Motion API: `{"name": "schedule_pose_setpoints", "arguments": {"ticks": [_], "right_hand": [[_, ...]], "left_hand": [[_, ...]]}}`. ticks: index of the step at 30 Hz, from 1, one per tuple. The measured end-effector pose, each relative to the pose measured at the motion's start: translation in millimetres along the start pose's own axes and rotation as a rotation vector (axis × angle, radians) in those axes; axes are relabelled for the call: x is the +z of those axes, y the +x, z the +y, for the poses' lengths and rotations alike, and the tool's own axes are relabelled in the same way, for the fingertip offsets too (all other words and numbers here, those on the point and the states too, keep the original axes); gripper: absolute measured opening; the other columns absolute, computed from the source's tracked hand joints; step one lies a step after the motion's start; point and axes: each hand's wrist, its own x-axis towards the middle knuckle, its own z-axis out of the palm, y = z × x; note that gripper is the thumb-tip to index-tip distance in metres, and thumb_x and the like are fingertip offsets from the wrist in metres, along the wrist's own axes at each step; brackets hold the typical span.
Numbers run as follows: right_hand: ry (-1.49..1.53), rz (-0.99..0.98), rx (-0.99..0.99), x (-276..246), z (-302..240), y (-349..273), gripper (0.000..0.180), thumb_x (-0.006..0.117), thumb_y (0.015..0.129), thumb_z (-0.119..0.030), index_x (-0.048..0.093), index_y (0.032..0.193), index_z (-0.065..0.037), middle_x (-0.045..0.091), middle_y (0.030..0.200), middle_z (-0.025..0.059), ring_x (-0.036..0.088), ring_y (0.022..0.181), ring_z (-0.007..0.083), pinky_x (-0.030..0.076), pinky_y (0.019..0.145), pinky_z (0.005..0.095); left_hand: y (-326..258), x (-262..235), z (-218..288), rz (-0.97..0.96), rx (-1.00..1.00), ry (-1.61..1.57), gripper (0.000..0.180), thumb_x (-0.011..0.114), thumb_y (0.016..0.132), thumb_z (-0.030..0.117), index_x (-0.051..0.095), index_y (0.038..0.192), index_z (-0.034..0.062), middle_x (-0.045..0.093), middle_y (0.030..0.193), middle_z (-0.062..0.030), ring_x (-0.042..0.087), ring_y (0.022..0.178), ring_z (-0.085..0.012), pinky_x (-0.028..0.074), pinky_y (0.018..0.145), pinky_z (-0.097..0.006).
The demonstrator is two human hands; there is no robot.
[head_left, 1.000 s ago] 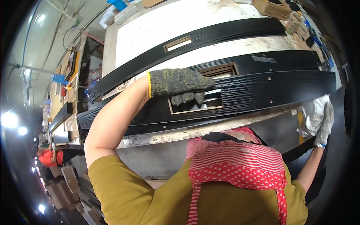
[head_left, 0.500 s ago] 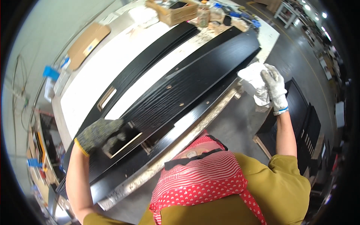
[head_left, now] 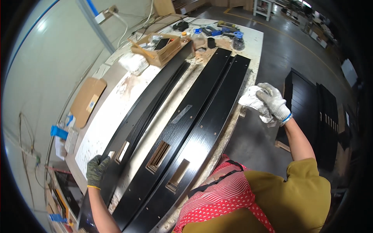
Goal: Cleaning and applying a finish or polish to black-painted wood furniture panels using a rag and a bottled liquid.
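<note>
"Where to look for the leftmost black panel (head_left: 145, 105)?"

"Just beside the cardboard box (head_left: 170, 53), long axis running from there toward the near side, slanting leftward."

"And the left hand (head_left: 98, 170)?"

"Well to the near side of the box and left of it, at the panel's outer edge, near a slot (head_left: 122, 152). Fingers partly curled, apparently touching; cannot tell whether gripping."

"Right hand (head_left: 274, 101)?"

"Well to the right of the box and nearer, fingers bunched around a crumpled white cloth (head_left: 252, 99)."

"Closer to that panel?"

"Left, clearly. Right well apart, with two more black panels (head_left: 200, 91) between, roughly parallel."
</note>
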Motion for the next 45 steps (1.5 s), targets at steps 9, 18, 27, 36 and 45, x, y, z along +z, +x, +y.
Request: {"name": "schedule_pose_setpoints", "arguments": {"ticks": [9, 18, 27, 36, 45], "right_hand": [[-0.032, -0.001, 0.052, 13, -7, -28, 0.041, 0.071, 0.089, -0.012, 0.059, 0.124, 0.006, 0.067, 0.115, 0.0114, 0.061, 0.108, 0.0147, 0.049, 0.096, 0.0274], [-0.248, 0.019, 0.078, 18, -6, -39, 0.043, 0.072, 0.088, -0.016, 0.061, 0.125, 0.005, 0.067, 0.118, 0.0136, 0.062, 0.110, 0.0197, 0.047, 0.099, 0.0301], [-0.174, 0.120, -0.058, 2, -28, -25, 0.039, 0.071, 0.091, -0.013, 0.061, 0.125, 0.003, 0.065, 0.112, 0.0047, 0.059, 0.103, 0.0120, 0.048, 0.093, 0.0265], [0.084, 0.111, -0.107, 19, -66, -31, 0.041, 0.068, 0.094, -0.016, 0.059, 0.128, 0.004, 0.066, 0.113, 0.0082, 0.062, 0.102, 0.0119, 0.050, 0.092, 0.0256], [-0.102, -0.830, -0.974, 205, -97, -112, 0.030, 0.075, 0.085, -0.018, 0.069, 0.107, 0.001, 0.059, 0.124, 0.0225, 0.062, 0.110, 0.0356, 0.053, 0.094, 0.0372]], "left_hand": [[57, 61, -46, 0.204, 0.168, 0.527, 0.028, 0.067, 0.092, 0.035, 0.066, 0.094, 0.0070, 0.069, 0.084, -0.0167, 0.068, 0.078, -0.0370, 0.052, 0.070, -0.047], [49, 100, -49, 0.101, 0.180, 0.673, 0.049, 0.072, 0.086, 0.041, 0.064, 0.123, 0.0110, 0.060, 0.128, -0.0206, 0.059, 0.114, -0.0388, 0.049, 0.096, -0.049], [61, 99, -61, -0.123, -0.033, 0.406, 0.108, 0.079, 0.075, 0.056, 0.027, 0.154, 0.0027, 0.051, 0.137, -0.0296, 0.051, 0.126, -0.0441, 0.042, 0.107, -0.047], [72, 87, -70, 0.250, 0.076, -0.011, 0.068, 0.076, 0.088, 0.035, 0.049, 0.144, 0.0076, 0.059, 0.132, -0.0207, 0.057, 0.124, -0.0306, 0.044, 0.105, -0.040], [-91, 151, 144, -0.597, 0.430, -0.798, 0.076, 0.079, 0.085, 0.015, 0.037, 0.146, 0.0007, 0.053, 0.136, -0.0111, 0.056, 0.121, -0.0211, 0.048, 0.104, -0.035]]}}
